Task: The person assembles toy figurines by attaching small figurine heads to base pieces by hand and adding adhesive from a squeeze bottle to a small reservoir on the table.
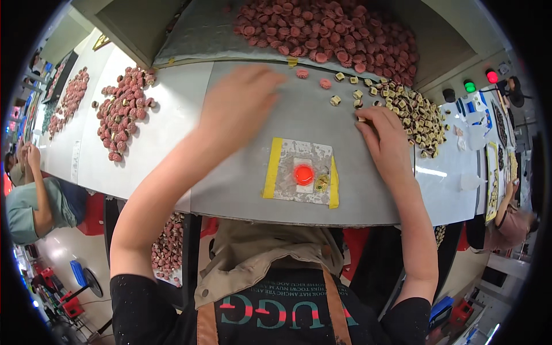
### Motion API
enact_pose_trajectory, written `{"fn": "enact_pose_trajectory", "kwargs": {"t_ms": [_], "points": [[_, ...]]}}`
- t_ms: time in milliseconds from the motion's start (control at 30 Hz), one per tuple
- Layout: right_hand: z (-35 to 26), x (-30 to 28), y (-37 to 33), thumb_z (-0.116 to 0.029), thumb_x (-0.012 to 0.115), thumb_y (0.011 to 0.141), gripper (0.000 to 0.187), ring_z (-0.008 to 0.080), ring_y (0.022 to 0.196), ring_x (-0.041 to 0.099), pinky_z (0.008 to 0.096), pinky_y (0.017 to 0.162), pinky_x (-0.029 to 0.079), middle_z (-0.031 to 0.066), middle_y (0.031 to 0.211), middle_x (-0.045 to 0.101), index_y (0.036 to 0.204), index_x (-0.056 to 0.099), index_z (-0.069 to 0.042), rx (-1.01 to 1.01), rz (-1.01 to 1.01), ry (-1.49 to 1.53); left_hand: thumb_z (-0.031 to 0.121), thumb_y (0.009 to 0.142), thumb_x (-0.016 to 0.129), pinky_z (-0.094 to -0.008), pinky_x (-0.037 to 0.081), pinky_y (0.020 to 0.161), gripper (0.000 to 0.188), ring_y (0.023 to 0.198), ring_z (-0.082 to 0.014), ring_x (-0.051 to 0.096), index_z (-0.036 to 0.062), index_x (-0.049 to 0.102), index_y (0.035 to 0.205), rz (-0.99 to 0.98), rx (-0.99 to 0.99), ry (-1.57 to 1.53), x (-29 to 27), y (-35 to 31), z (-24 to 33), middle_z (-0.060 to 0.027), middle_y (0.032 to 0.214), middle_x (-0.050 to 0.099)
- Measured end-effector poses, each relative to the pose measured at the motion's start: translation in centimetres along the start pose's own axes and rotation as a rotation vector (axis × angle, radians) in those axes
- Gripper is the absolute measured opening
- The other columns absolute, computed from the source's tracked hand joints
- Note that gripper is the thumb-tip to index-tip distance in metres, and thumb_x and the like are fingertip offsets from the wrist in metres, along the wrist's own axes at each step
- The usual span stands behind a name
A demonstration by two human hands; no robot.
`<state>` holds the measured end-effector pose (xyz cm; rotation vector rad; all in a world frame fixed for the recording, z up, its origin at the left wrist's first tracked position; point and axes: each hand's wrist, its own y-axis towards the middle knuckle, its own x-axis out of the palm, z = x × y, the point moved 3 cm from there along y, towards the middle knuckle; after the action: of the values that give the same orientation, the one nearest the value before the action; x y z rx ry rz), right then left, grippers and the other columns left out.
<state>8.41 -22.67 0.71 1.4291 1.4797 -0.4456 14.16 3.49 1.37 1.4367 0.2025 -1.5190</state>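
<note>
My left hand (244, 98) is smeared by motion over the grey table, close to two loose pink scalloped cup-shaped pieces (302, 73); its fingers are too blurred to read. On the right, my right hand (384, 138) pinches a small cream-and-dark block (361, 119) between thumb and fingers, low over the table. Beside it spreads a heap of similar cream-and-dark blocks (414, 112), with several strays at its left. Between my forearms lies a worn white pad (287, 184) edged with yellow tape, bearing a glowing red round thing (304, 174).
A large heap of pink cup-shaped pieces (328, 34) fills the boxed recess at the back. Pink pieces with pale parts (123, 112) are piled on the left. Other people sit at both sides, including a person in a green shirt (37, 210).
</note>
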Motion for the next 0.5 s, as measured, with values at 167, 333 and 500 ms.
{"fn": "enact_pose_trajectory", "kwargs": {"t_ms": [167,333,500], "points": [[-2.9,-1.5,-1.4,0.001,0.061,0.086,0.018,0.0278,0.09,0.06,0.0344,0.079,0.048,0.012,0.102,0.059,0.104,0.06,-0.002,-0.05,-0.076,-0.055,0.011,0.086,0.059,-0.0401,0.051,0.083,0.017,0.101,-0.0289,0.059,0.0081,0.064,0.102,-0.003,0.117,-0.198,5.2,3.8,2.2,-0.0089,0.109,0.059],[-4.3,-3.1,-2.9,0.001,0.062,0.085,0.018,0.0278,0.087,0.06,0.0358,0.077,0.049,0.0119,0.099,0.057,0.103,0.059,-0.002,0.165,-0.327,0.034,0.012,0.086,0.059,-0.0405,0.05,0.079,0.014,0.093,-0.0311,0.059,0.0053,0.062,0.098,-0.06,0.15,-0.229,3.8,1.5,1.6,-0.0112,0.099,0.057],[-3.8,-1.2,-2.9,-0.004,0.065,0.085,0.021,0.0258,0.083,0.06,0.034,0.075,0.049,0.012,0.098,0.056,0.106,0.059,-0.001,0.133,-0.237,0.049,0.012,0.096,0.057,-0.0287,0.051,0.082,0.019,0.098,-0.0168,0.063,0.0011,0.06,0.111,-0.172,-0.518,-0.936,-0.4,-3.1,0.3,-0.0078,0.109,0.062]]}}
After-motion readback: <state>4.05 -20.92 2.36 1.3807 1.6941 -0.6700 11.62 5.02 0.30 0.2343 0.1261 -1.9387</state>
